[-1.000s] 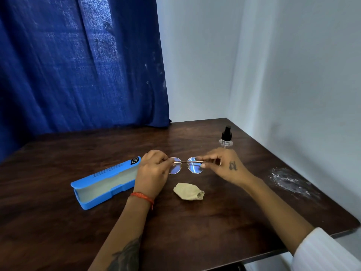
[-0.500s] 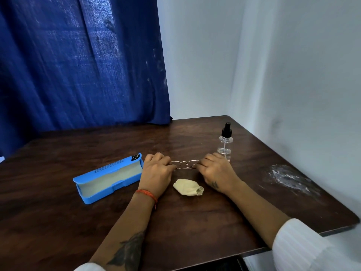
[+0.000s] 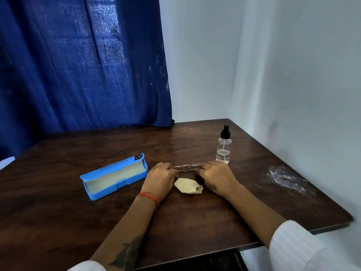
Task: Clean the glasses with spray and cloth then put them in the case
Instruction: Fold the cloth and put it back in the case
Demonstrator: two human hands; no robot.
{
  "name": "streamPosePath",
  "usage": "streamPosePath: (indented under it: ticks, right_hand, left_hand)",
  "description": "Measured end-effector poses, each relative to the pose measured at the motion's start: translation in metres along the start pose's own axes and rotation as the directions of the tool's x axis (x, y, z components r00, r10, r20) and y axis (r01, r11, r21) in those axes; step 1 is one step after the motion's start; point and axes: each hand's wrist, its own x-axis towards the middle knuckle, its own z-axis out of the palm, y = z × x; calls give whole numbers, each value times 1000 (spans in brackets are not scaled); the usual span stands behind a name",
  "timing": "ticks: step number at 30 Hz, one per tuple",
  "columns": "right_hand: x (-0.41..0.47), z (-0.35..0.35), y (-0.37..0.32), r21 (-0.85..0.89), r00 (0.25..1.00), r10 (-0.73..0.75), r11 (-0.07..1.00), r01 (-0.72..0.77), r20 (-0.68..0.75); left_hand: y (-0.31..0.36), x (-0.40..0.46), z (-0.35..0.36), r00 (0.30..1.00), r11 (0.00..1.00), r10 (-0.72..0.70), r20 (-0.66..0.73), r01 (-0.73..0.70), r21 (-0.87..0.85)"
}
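Observation:
The thin metal-framed glasses [image 3: 187, 167] lie low on the dark wooden table [image 3: 195, 216], lenses nearly edge-on. My left hand [image 3: 161, 178] holds their left end and my right hand [image 3: 214, 176] holds their right end, fingers curled at the frame. A crumpled cream cloth [image 3: 188, 186] lies on the table just in front of the glasses, between my wrists. The open blue case [image 3: 115, 176] with a pale lining sits to the left of my left hand. A clear spray bottle [image 3: 224, 148] with a black nozzle stands just behind my right hand.
A blue curtain [image 3: 82, 65] hangs behind the table's far left. White walls [image 3: 293, 85] close in the back and right sides. A whitish smear [image 3: 285, 178] marks the table near its right edge.
Both hands have brought the glasses down from lifted, lenses facing me, to the table surface. The view has tilted slightly upward.

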Motion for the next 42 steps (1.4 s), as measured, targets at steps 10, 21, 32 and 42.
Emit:
streamPosePath:
  ticks: [10, 21, 32, 42]
  right_hand:
    - [-22, -18, -32, 821, 883, 430, 423, -383, 191]
    - [-38, -28, -39, 841, 925, 333, 434, -321, 181]
    - [-16, -49, -51, 827, 877, 460, 434, -357, 137]
    - [-9, -82, -53, 598, 983, 174, 781, -178, 65]
  left_hand:
    - [9, -23, -6, 933, 836, -324, 160, 361, -414]
    - [11, -31, -7, 899, 726, -407, 162, 425, -540]
    - [43, -50, -30, 919, 573, -378, 114, 329, -750]
    - [26, -44, -66, 919, 611, -366, 148, 358, -707]
